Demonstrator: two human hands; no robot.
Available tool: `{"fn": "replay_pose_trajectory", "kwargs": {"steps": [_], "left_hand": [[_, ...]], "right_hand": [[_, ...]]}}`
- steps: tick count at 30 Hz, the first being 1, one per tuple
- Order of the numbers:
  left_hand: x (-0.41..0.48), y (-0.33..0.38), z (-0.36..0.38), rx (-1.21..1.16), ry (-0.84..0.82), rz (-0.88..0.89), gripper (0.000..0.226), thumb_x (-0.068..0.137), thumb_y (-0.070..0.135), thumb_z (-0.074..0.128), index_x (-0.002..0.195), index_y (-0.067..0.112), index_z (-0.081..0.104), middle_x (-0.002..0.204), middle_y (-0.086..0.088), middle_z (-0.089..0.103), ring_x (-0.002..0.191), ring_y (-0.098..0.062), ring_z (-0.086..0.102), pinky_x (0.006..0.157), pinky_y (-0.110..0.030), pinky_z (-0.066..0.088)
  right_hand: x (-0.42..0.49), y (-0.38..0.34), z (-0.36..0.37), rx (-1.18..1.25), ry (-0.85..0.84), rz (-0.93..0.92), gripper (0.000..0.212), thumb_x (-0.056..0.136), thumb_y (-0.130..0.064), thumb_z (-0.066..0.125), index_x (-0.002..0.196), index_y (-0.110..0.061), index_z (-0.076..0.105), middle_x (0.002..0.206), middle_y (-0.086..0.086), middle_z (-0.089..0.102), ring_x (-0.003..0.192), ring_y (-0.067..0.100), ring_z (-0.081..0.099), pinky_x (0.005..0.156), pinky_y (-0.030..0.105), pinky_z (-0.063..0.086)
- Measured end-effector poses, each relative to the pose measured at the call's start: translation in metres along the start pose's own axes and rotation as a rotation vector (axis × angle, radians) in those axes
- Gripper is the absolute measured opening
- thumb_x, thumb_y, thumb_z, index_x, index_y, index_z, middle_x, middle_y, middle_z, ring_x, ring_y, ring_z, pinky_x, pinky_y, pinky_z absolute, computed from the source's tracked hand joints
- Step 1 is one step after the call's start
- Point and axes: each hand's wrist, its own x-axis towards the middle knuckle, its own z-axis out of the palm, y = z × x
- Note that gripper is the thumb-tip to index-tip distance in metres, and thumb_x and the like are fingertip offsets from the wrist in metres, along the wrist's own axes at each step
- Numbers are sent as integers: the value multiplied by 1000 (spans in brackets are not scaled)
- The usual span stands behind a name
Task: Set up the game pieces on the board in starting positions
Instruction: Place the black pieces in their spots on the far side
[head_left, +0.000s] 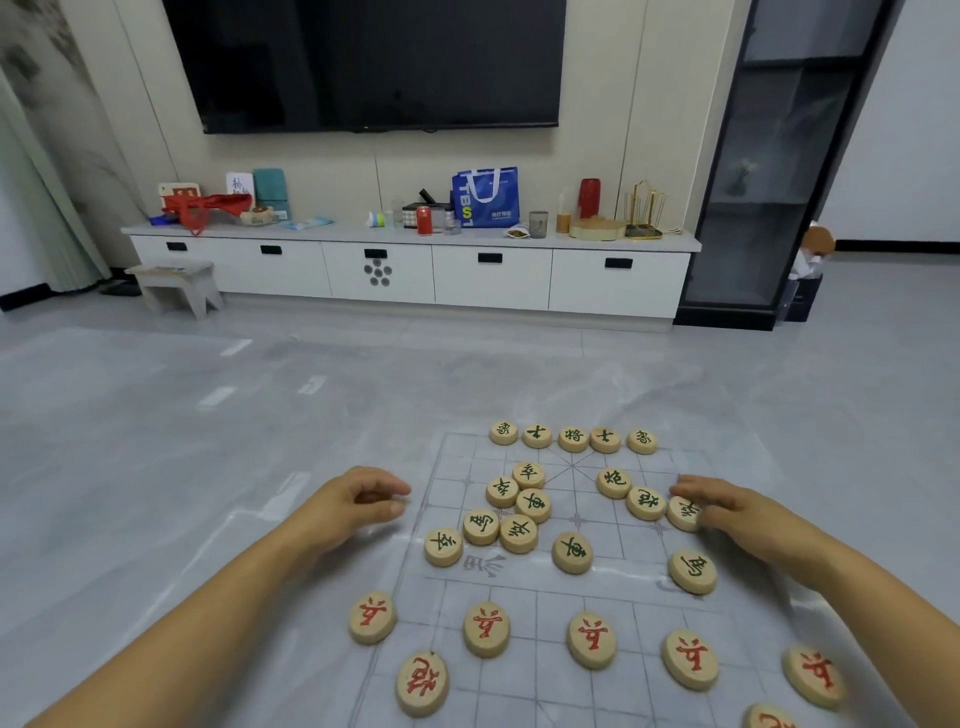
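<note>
A translucent Chinese chess board (613, 597) with a grey grid lies on the floor. Round wooden pieces sit on it. Several green-marked pieces (573, 438) form a row along the far edge, and several more green ones (518, 532) lie scattered mid-board. Red-marked pieces (487, 627) stand in a row near me. My left hand (358, 501) hovers at the board's left edge, fingers curled; whether it holds a piece is hidden. My right hand (727, 506) lies at the right edge, its fingers on a green piece (681, 512).
Grey tiled floor (208, 415) surrounds the board. Far off stand a white TV cabinet (488, 275) loaded with bags, cups and tins, a small stool (176, 283) at left, and a dark glass cabinet (769, 208) at right. A television hangs above.
</note>
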Motion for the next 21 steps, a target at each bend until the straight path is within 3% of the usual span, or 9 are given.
{"fn": "replay_pose_trajectory", "kwargs": {"steps": [2, 7, 10, 12, 16, 21], "left_hand": [[-8, 0, 6, 70, -36, 62, 20, 81, 12, 68, 98, 22, 68, 113, 15, 49, 105, -1, 50, 87, -9, 35], [-13, 5, 13, 239, -94, 104, 26, 74, 27, 75, 94, 39, 65, 121, 11, 48, 120, -9, 34, 106, -23, 25], [-17, 7, 15, 303, -103, 103, 31, 73, 26, 76, 99, 37, 63, 123, 10, 44, 118, -7, 28, 101, -19, 20], [-17, 8, 17, 363, -98, 121, 33, 73, 27, 76, 102, 38, 62, 121, 11, 41, 116, -6, 25, 99, -18, 19], [-20, 10, 18, 367, -106, 131, 39, 73, 30, 76, 105, 43, 59, 120, 13, 38, 116, -5, 24, 100, -19, 18], [-20, 9, 18, 406, -143, 140, 39, 70, 35, 77, 101, 47, 55, 123, 13, 34, 120, -6, 20, 108, -24, 19]], "right_hand": [[-7, 0, 2, 0, 4, 4, 40, 93, -7, 46, 132, -17, 48, 147, -6, 35, 130, 11, 35, 100, 20, 23], [-19, 1, 4, -5, 2, 44, 42, 90, -15, 57, 131, -22, 48, 144, -5, 40, 124, 16, 43, 105, 29, 33], [-25, 0, 6, 9, 42, 53, 35, 85, -17, 64, 119, -20, 53, 137, -5, 45, 112, 14, 46, 97, 27, 35], [-27, 0, 8, 37, 36, 58, 33, 84, -18, 66, 114, -19, 54, 140, -5, 42, 113, 12, 45, 99, 28, 35], [-29, -1, 4, 141, 30, 96, 34, 88, -20, 60, 121, -17, 55, 142, -3, 44, 123, 17, 43, 106, 31, 29], [-30, -4, 1, 174, -7, 116, 40, 89, -20, 58, 128, -20, 51, 142, 0, 43, 123, 17, 40, 105, 29, 27]]}}
